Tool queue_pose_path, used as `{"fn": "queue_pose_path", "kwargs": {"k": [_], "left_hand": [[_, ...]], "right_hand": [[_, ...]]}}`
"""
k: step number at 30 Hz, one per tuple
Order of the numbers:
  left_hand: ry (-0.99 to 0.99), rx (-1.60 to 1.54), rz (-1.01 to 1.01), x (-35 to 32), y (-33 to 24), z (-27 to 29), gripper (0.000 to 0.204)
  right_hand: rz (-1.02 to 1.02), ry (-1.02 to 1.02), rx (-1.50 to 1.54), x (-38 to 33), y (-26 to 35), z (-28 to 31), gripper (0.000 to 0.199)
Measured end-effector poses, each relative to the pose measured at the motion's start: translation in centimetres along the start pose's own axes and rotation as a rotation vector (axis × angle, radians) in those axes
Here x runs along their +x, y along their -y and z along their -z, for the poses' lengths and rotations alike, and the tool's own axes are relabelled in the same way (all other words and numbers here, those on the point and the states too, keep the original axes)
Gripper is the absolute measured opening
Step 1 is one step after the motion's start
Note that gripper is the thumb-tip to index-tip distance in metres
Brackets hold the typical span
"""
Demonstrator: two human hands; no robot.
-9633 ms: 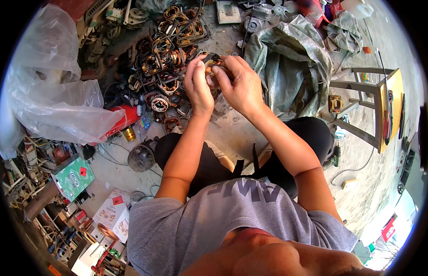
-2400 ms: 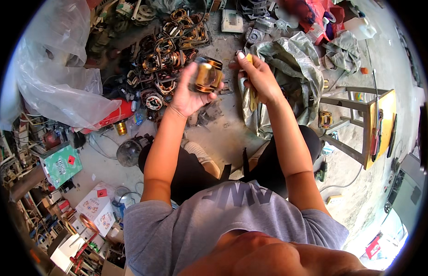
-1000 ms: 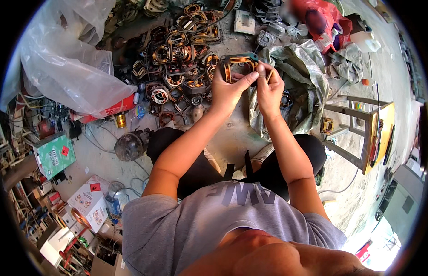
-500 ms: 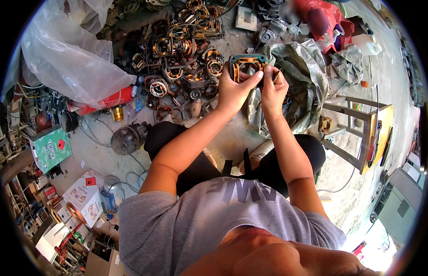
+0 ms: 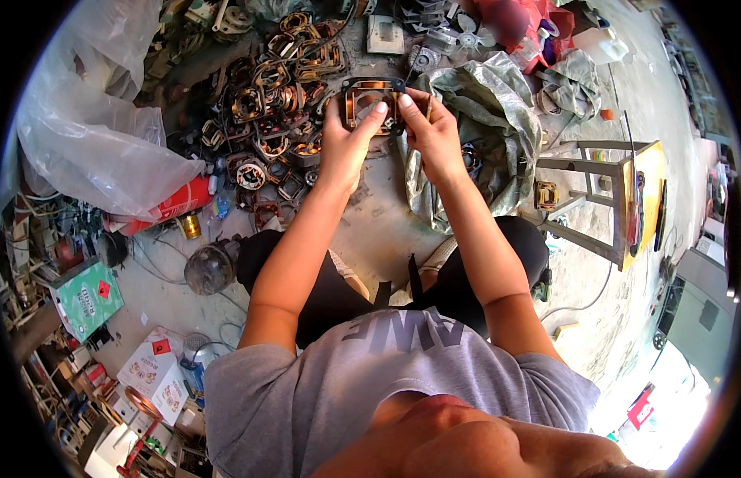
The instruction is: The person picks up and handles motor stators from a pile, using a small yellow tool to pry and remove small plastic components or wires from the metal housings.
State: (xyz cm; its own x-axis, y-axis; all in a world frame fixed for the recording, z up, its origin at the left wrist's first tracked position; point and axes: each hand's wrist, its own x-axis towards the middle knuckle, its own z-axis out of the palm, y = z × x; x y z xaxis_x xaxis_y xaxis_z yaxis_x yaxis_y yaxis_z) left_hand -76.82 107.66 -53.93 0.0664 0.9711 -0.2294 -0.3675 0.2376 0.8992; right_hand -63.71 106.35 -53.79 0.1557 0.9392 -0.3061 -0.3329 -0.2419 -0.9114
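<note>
A square motor stator (image 5: 372, 84) with copper windings and a dark frame is held up between both my hands, its opening facing me. My left hand (image 5: 346, 147) grips its left side, thumb laid across the front. On the right side, my right hand (image 5: 435, 137) pinches the frame's edge, with the thumb in front and the fingers bent behind. A slim yellowish piece shows by the right fingers, too small to name. Beyond my left hand lies a heap of similar stators (image 5: 267, 103), many with copper coils.
A crumpled silver-green sack (image 5: 498, 119) lies open to the right. Beside it stands a wooden stool (image 5: 645, 199) with tools on top, a single stator (image 5: 546, 195) near its legs. A red cylinder (image 5: 179, 197) under plastic sheeting (image 5: 84, 151) and a dark round motor (image 5: 209, 269) are at left.
My hands have carried the stator leftward toward the heap, and its open face has turned more toward me. The whole view has shifted slightly as well. Both hands keep their grip.
</note>
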Motion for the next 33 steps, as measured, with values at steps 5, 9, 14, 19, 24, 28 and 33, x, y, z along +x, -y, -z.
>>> {"fn": "queue_pose_path", "kwargs": {"k": [5, 9, 14, 19, 24, 28, 33], "left_hand": [[0.026, 0.061, -0.108, -0.4, -0.4, -0.5, 0.046], [0.052, 0.151, -0.121, -0.6, -0.8, -0.4, 0.048], [0.067, 0.105, -0.037, -0.4, -0.3, -0.2, 0.044], [-0.006, 0.135, -0.169, -1.0, 0.8, -0.9, 0.042], [-0.018, 0.174, -0.212, -1.3, 1.3, -1.1, 0.039], [-0.038, 0.213, -0.220, -1.3, 1.8, -0.9, 0.038], [-0.045, 0.191, -0.194, -1.5, 1.8, -0.6, 0.036]], "right_hand": [[0.024, 0.015, -0.053, 0.0, 0.2, -0.1, 0.033], [0.134, -0.023, -0.205, -0.1, -1.2, 0.2, 0.033], [0.236, -0.046, -0.195, -0.1, -2.1, 0.2, 0.029], [0.270, -0.109, -0.159, -0.7, -2.1, -0.3, 0.025], [0.245, -0.138, -0.137, -0.8, -2.6, -0.1, 0.024], [0.191, -0.145, -0.053, -0.7, -2.8, -0.1, 0.024], [0.106, -0.140, -0.002, -1.2, -2.4, -0.1, 0.022]]}}
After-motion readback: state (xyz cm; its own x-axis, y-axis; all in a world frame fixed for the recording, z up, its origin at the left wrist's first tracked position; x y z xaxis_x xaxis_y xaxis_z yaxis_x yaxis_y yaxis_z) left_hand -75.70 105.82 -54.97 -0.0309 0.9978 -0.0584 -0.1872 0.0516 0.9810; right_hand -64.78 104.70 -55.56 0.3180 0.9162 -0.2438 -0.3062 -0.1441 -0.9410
